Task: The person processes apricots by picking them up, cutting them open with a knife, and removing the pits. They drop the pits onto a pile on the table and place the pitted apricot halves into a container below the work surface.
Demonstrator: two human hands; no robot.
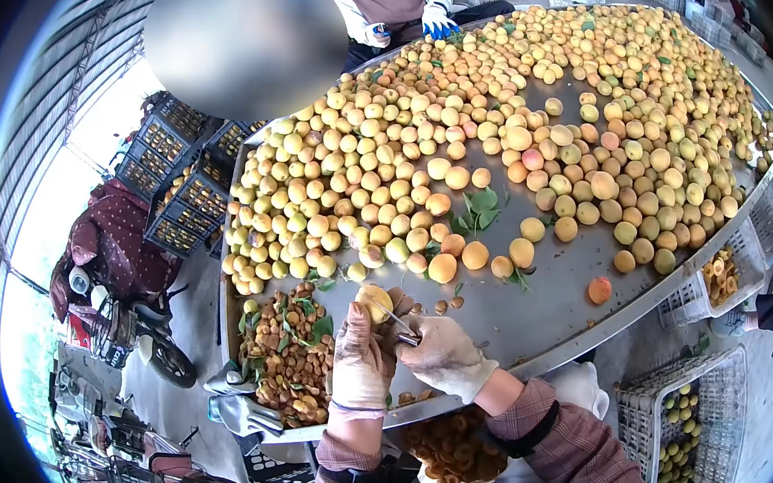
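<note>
Ribbed shed walls stand beyond a metal table, its heaped yellow fruits lying ahead of both hands. Gloved, the left hand grips one fruit at its fingertips. Close on its right, the right hand clasps a thin metal tool, its long axis slanting left and away toward that fruit. Fingers hide much of the handle; whether the tip pierces the skin is unclear.

Work shed (ribbed roof), stacked crates, heaped fruit
</note>
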